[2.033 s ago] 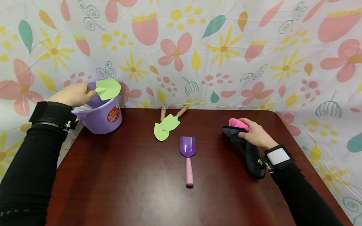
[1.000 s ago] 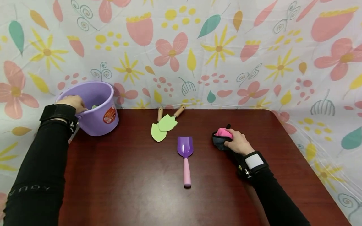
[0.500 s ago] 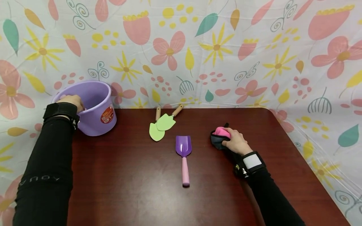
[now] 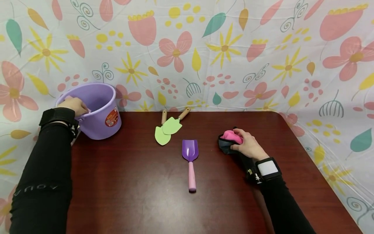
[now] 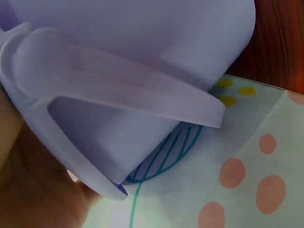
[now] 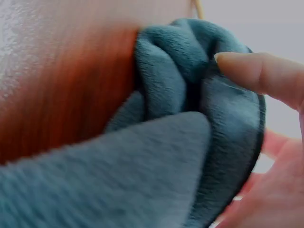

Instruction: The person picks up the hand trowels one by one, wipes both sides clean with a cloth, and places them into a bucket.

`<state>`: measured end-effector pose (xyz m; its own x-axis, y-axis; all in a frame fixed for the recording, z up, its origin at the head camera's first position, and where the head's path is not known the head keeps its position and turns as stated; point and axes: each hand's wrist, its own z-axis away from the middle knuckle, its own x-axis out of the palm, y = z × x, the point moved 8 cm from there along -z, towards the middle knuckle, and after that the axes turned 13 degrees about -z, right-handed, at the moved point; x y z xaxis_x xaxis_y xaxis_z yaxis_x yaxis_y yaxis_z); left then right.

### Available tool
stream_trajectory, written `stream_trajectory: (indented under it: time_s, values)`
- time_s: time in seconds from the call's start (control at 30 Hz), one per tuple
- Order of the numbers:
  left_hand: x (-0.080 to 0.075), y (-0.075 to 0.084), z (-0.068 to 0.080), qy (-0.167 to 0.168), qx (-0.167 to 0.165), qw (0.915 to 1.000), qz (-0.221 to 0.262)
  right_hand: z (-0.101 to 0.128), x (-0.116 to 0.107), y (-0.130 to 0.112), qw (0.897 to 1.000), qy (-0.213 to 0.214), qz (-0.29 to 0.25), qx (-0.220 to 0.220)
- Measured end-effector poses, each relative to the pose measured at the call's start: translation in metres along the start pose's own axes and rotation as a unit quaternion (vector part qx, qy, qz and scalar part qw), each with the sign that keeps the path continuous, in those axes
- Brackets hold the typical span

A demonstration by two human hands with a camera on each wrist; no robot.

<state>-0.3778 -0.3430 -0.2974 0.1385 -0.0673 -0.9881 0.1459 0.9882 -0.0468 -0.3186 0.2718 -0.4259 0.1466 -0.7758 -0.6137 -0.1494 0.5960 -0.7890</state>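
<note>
In the head view my left hand (image 4: 72, 105) reaches over the near-left rim of the purple bucket (image 4: 100, 126), fingertips hidden inside. Bits of pale pink show beside that hand; I cannot tell what its fingers hold. The left wrist view shows my palm (image 5: 42, 190) beneath the rim, with the bucket's handle (image 5: 133, 92) hanging outside. At the right, my right hand (image 4: 248, 145) grips a black-edged grey cloth (image 4: 226, 146) with bunched pink cloth (image 4: 232, 136) inside its fold. The right wrist view has my thumb (image 6: 247, 66) pressing the fuzzy grey fabric (image 6: 228, 133).
Two green trowels (image 4: 170, 126) with wooden handles overlap at the table's back edge. A purple shovel (image 4: 190, 150) with a pink handle lies mid-table. Behind the brown table (image 4: 137, 191) hangs a flowered curtain (image 4: 187, 58).
The left hand has lowered a green trowel into the bucket, where it is out of sight. My right hand has moved left with the cloth, then shifted its fingers slightly on it.
</note>
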Motion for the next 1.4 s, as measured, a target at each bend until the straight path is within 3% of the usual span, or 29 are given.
stream_trajectory:
  time_s: [0.13,0.27,0.47,0.57,0.7,0.83,1.1,1.2,1.27,1.4]
  values:
    - [0.003,-0.008,-0.006,0.021,0.023,0.9995,0.008,0.005,-0.002,-0.006,1.000,-0.005,-0.009,-0.001]
    - [-0.006,-0.010,-0.001,0.047,0.028,0.9985,0.000,0.009,-0.004,-0.014,1.000,-0.002,-0.011,-0.010]
    - [-0.024,-0.001,0.013,0.083,0.041,0.9956,0.015,0.016,-0.009,-0.024,1.000,0.004,-0.020,-0.020]
    - [-0.032,0.006,0.021,0.119,0.041,0.9914,0.035,0.018,-0.009,-0.027,0.999,0.008,-0.018,-0.026]
    - [-0.040,0.016,0.035,0.192,0.041,0.9788,0.057,0.020,-0.007,-0.028,0.999,0.010,-0.012,-0.028]
    - [-0.045,0.031,0.050,0.272,0.055,0.9586,0.062,0.020,-0.006,-0.026,1.000,0.013,-0.004,-0.027]
    - [-0.046,0.068,0.069,0.382,0.072,0.9196,0.056,0.018,-0.006,-0.021,0.999,0.019,0.006,-0.028]
    - [-0.043,0.083,0.072,0.407,0.080,0.9079,0.060,0.018,-0.006,-0.018,1.000,0.018,0.009,-0.017]
    - [-0.038,0.094,0.072,0.409,0.082,0.9070,0.060,0.017,-0.006,-0.017,1.000,0.019,0.015,-0.013]
    - [-0.021,0.120,0.069,0.393,0.079,0.9146,0.054,0.015,-0.007,-0.014,0.999,0.019,0.029,-0.007]
